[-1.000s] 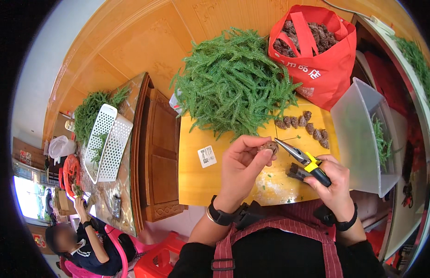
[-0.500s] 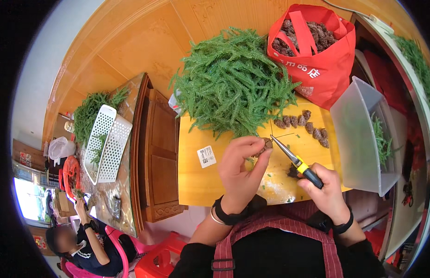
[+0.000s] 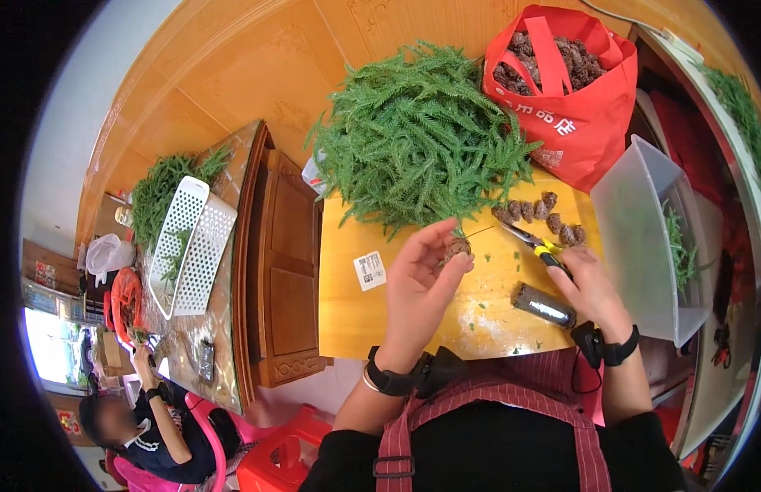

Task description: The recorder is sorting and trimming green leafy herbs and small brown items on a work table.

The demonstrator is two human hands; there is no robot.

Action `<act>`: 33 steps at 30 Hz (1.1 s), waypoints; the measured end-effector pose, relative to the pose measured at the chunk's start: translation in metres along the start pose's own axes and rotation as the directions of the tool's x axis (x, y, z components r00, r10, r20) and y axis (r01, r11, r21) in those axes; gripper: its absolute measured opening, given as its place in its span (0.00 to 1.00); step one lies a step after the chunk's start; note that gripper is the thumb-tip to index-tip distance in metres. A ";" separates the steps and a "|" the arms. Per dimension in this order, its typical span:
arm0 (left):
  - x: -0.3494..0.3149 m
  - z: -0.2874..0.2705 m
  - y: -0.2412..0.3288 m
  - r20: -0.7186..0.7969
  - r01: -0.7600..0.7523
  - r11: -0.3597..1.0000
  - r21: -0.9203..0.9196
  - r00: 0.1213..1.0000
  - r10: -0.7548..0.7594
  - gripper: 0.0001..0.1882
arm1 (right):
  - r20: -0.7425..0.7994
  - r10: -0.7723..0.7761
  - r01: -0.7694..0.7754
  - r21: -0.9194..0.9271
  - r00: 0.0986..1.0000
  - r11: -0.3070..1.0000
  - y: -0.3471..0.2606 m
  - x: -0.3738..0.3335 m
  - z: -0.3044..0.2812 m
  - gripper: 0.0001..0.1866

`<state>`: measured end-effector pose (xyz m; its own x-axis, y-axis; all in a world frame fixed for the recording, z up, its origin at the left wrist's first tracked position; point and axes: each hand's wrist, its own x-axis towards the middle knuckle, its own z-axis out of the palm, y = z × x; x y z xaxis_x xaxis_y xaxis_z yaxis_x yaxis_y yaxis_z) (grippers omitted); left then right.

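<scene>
Between the thumb and fingers of my left hand point(image 3: 420, 287) is a small brown pine cone point(image 3: 457, 248). A thin dark wire point(image 3: 480, 231) sticks out from its top to the right, with a bit of green beside it. My right hand point(image 3: 592, 283) is closed round the black and yellow handles of a pair of pliers point(image 3: 548, 256). Their jaws point up and left, apart from the wire, close to a row of loose pine cones point(image 3: 528, 211). Below the pliers lies a dark cylindrical bundle point(image 3: 543, 305) with a shiny clear wrap.
A big heap of green sprigs point(image 3: 421, 139) covers the back of the yellow table point(image 3: 348, 320). Behind it at right stands a red bag point(image 3: 561, 123) of pine cones. A translucent bin point(image 3: 643, 246) is at the right. At left, a person point(image 3: 159, 426) sits by a white perforated basket point(image 3: 179, 246).
My right hand has drawn the pliers away from the pine cone to the right, uncovering the dark bundle. My left hand still holds the cone in nearly the same place.
</scene>
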<state>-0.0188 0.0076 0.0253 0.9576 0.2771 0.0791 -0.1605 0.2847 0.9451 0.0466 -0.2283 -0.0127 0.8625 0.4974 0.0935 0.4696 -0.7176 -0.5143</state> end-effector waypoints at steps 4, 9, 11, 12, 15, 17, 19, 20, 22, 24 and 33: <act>0.001 -0.016 0.000 0.063 0.095 0.990 -0.099 0.994 -0.089 0.17 | 0.015 -0.092 0.093 -0.116 0.996 0.989 0.015 0.002 0.015 0.11; -0.001 -0.028 -0.001 0.046 0.116 0.988 -0.102 0.993 -0.112 0.15 | 0.107 -0.029 0.041 -0.115 0.994 0.993 0.019 0.002 0.013 0.11; -0.005 -0.028 -0.002 0.039 0.127 0.987 -0.101 0.992 -0.123 0.13 | 0.129 -0.004 0.017 -0.102 0.992 0.995 0.014 0.004 0.009 0.11; -0.006 -0.025 -0.004 0.039 0.119 0.992 -0.044 0.992 -0.117 0.13 | 0.076 -0.040 0.049 -0.122 0.996 0.991 0.005 0.006 0.005 0.11; -0.011 -0.022 -0.012 0.042 0.113 0.990 0.084 0.992 -0.117 0.13 | -0.003 -0.100 0.098 0.222 0.995 0.970 -0.041 0.014 -0.002 0.11; -0.014 -0.022 -0.018 0.043 0.111 0.981 0.156 0.992 -0.119 0.13 | 0.067 -0.113 0.052 0.592 0.991 0.804 -0.068 0.012 0.006 0.13; -0.016 -0.023 -0.026 0.141 -0.035 0.961 0.275 0.990 -0.004 0.15 | 0.175 -0.034 -0.108 0.741 0.984 0.663 -0.094 0.014 0.013 0.12; -0.015 -0.024 -0.022 0.139 -0.034 0.960 0.277 0.990 -0.005 0.15 | 0.177 -0.036 -0.109 0.742 0.984 0.662 -0.096 0.015 0.019 0.12; -0.010 -0.028 -0.014 0.320 -0.174 0.860 0.481 0.947 0.013 0.15 | 0.093 0.040 -0.101 0.867 0.995 0.489 -0.093 0.017 0.037 0.12; -0.002 -0.040 -0.012 0.287 -0.273 0.754 0.598 0.951 0.117 0.15 | 0.141 0.035 -0.141 0.868 0.989 0.477 -0.087 0.019 0.037 0.12; 0.003 -0.082 -0.052 0.077 -0.052 0.190 0.980 0.989 -0.126 0.14 | 0.232 0.051 -0.232 0.881 0.971 0.412 -0.082 0.021 0.054 0.11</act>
<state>-0.0272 0.0692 -0.0496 0.9857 0.1678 -0.0168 0.1546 -0.8598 0.4866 0.0157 -0.1327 -0.0141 0.8180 0.5597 -0.1327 -0.1728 0.0191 -0.9848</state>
